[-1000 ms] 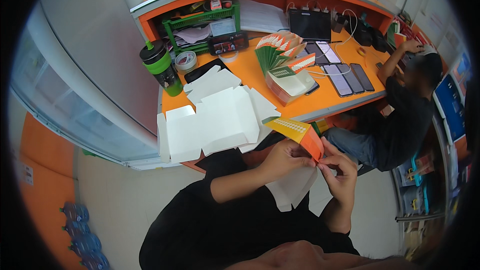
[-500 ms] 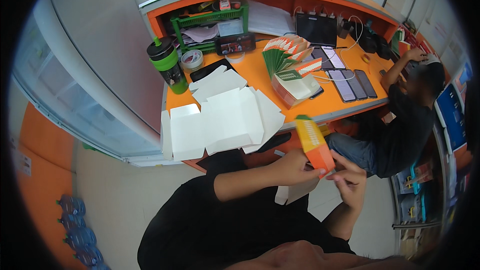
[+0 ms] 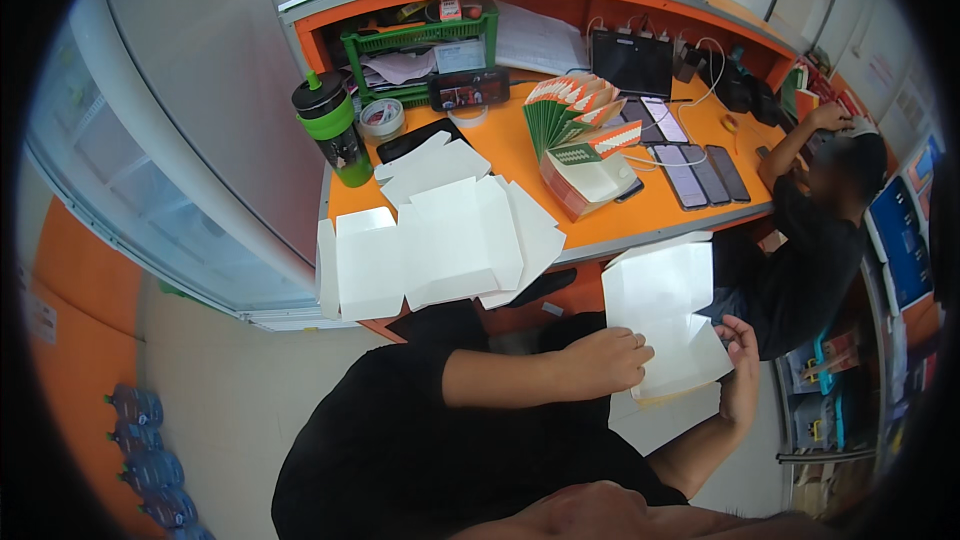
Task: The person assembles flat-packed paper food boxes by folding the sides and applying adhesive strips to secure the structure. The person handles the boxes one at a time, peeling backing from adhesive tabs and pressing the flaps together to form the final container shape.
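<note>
In front of me, past the desk's near edge, I hold up an unfolded cardboard box blank [image 3: 665, 315] with its white inside showing. My left hand [image 3: 612, 360] is closed on its lower left edge, fingers curled over the white face. My right hand [image 3: 740, 355] pinches the lower right edge by a flap. Several more white blanks [image 3: 455, 250] lie overlapping on the desk's left part. Farther back, a formed box [image 3: 585, 180] stands with a fan of green and orange printed cartons [image 3: 565, 110] behind it.
On the orange desk [image 3: 500, 145] are a green-banded tumbler [image 3: 330, 125], a tape roll [image 3: 382, 118], a propped phone [image 3: 470, 90], several flat phones [image 3: 705, 175] and white cables. A green basket [image 3: 420, 35] sits behind. A seated person [image 3: 825, 210] is at the right.
The orange and green carton in my hands has become a spread-out blank, white side showing. Both hands have moved slightly to the right.
</note>
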The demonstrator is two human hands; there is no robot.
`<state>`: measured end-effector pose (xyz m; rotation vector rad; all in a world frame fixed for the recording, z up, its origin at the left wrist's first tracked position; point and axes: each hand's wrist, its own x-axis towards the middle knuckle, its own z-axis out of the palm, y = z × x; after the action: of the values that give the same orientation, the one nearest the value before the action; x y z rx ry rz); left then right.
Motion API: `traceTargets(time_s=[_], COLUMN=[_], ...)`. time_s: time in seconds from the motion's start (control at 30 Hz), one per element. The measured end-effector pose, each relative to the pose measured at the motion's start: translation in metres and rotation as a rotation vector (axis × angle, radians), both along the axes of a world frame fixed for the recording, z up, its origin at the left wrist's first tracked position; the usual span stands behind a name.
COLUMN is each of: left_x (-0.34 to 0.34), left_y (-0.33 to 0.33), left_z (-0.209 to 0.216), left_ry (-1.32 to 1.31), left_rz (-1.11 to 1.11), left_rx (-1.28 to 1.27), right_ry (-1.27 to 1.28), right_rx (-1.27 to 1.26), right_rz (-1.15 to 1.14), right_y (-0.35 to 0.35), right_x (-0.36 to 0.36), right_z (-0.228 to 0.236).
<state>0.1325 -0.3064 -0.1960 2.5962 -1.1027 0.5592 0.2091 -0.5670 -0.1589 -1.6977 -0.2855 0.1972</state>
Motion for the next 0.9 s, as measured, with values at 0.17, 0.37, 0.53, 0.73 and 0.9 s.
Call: traceTargets(time_s=[0.17,0.37,0.53,0.73,0.9], left_x=[0.002,0.0,-0.006,-0.022,-0.031], left_y=[0.006,0.012,0.016,0.013,0.013], left_z=[0.003,0.007,0.016,0.038,0.047], left_ry=[-0.184,-0.123,0.196,0.302,0.323], left_rz=[0.127,0.131,0.085,0.126,0.121], left_rx=[-0.058,-0.154,-0.536,-0.89,-1.1], right_ry=[0.117,0.047,-0.321,-0.959,-1.251], right_rx=[0.213,0.156,-0.019,-0.27,-0.248], right_rz=[0.127,0.032,-0.226,-0.134,-0.084], right_y=[-0.006,0.002,0.047,0.094,0.116], right_x=[0.009,0.013,-0.015,-0.055,-0.062], right_z=[-0.008,-0.021,-0.001,0.019,0.018])
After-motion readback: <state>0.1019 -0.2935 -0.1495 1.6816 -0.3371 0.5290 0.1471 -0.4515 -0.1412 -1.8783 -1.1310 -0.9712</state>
